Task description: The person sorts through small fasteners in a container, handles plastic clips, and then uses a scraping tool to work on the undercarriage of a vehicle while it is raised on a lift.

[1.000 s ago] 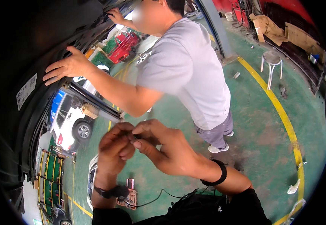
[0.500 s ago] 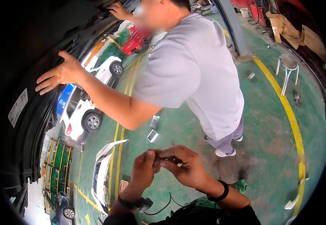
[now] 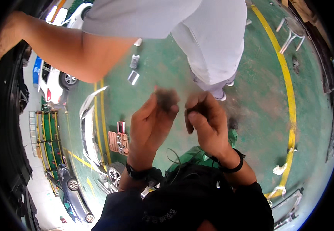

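My left hand (image 3: 147,123) is raised at the middle of the view, fingers curled together at a dark, blurred patch; whether that is a small part or grimy fingertips I cannot make out. A little to its right, my right hand (image 3: 210,125) has its thumb pressed toward curled fingers. Anything small inside it is hidden. A narrow gap separates the two hands. Both wrists carry dark bands, and a black garment (image 3: 186,200) shows below them.
A person in a grey shirt (image 3: 213,42) stands just ahead, arm (image 3: 70,50) reaching left to a dark vehicle body (image 3: 1,115). An opened tool case (image 3: 119,142) and a phone-like slab (image 3: 133,77) lie on the green floor. Cars stand left; a stool (image 3: 293,29) stands right.
My hands, which were touching each other, have come apart. The view has tipped downward, so the co-worker sits higher in it and the tool case shows more.
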The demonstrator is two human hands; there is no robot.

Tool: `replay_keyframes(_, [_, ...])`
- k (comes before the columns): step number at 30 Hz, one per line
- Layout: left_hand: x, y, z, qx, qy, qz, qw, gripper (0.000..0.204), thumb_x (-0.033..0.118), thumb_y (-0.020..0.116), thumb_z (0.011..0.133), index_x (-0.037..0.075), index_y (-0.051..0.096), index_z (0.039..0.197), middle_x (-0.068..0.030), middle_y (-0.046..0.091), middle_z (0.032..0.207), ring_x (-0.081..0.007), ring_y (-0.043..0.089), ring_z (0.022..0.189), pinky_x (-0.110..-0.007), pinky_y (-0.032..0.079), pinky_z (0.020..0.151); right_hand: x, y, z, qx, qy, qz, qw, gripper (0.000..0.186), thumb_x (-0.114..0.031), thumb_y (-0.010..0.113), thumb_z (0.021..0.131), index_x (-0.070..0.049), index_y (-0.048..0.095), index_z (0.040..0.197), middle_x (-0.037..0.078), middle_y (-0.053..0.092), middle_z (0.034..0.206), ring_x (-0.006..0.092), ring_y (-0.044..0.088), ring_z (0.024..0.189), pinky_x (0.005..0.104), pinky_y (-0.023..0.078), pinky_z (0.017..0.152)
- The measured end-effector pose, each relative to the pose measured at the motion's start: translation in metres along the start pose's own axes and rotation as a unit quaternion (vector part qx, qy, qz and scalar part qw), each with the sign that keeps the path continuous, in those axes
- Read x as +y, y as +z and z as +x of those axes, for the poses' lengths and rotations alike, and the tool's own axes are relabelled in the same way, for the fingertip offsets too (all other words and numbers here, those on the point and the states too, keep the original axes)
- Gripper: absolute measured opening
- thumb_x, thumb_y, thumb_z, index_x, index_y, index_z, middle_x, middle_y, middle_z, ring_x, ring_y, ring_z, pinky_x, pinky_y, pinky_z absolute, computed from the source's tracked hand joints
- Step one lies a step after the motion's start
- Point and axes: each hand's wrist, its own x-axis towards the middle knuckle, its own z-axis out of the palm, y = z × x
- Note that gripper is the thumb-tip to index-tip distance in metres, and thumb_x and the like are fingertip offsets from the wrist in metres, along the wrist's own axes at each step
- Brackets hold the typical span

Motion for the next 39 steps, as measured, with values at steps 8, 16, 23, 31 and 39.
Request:
replay_keyframes(8, [-0.025, -0.028, 0.009, -0.055, -0.034, -0.072, 0.995, 0.028, 0.022, 0.039, 0.109, 0.002, 0.054, 0.121, -0.0174, 0.051, 0.144, -0.0304, 0.045, 0.138, -0.044, 0.036, 0.118, 0.013, 0.007, -0.014, 0.098, 0.019, -0.228, 0.968, 0.02, -0.007, 0.07, 0.09, -0.002, 0.056, 0.103, 0.003, 0.056, 0.084, 0.0096, 0.05, 0.064, 0.0276, 0.044, 0.056])
replay_keyframes(16, [-0.046, -0.069, 0.014, -0.056, -0.047, 0.004, 0.997, 0.032, 0.027, 0.035, 0.11, 0.007, 0.056, 0.124, -0.0145, 0.051, 0.147, -0.0272, 0.053, 0.129, -0.04, 0.041, 0.111, 0.044, 0.004, -0.008, 0.026, -0.127, -0.527, 0.84, 0.016, -0.009, 0.071, 0.086, -0.002, 0.064, 0.098, 0.018, 0.062, 0.087, 0.0396, 0.062, 0.076, 0.0473, 0.051, 0.064])
replay_keyframes(23, [-0.041, -0.099, 0.021, 0.016, -0.032, 0.015, 0.999, 0.026, 0.024, 0.046, 0.108, 0.005, 0.059, 0.119, -0.0106, 0.063, 0.124, -0.0224, 0.06, 0.114, -0.035, 0.049, 0.099, 0.055, -0.006, -0.014, 0.058, -0.008, -0.36, 0.931, 0.012, -0.011, 0.065, 0.095, 0.0, 0.06, 0.096, 0.017, 0.067, 0.08, 0.0331, 0.066, 0.069, 0.0393, 0.051, 0.061])
replay_keyframes(31, [-0.043, -0.113, 0.019, 0.041, -0.096, 0.032, 0.994, 0.022, 0.015, 0.047, 0.105, 0.0, 0.06, 0.114, -0.0095, 0.065, 0.11, -0.0184, 0.061, 0.102, -0.031, 0.052, 0.088, 0.058, -0.023, -0.01, 0.121, 0.025, -0.25, 0.96, 0.013, -0.01, 0.07, 0.093, 0.0, 0.063, 0.094, 0.007, 0.07, 0.077, 0.0099, 0.064, 0.067, 0.0277, 0.05, 0.061])
replay_keyframes(39, [-0.048, -0.108, 0.018, -0.013, -0.161, 0.142, 0.977, 0.039, 0.002, 0.045, 0.093, -0.007, 0.052, 0.13, -0.0123, 0.06, 0.127, -0.0216, 0.057, 0.118, -0.035, 0.043, 0.108, 0.061, -0.026, -0.02, 0.124, 0.038, -0.215, 0.968, 0.011, -0.008, 0.071, 0.091, 0.001, 0.065, 0.091, 0.009, 0.07, 0.074, 0.0121, 0.065, 0.065, 0.0288, 0.052, 0.061])
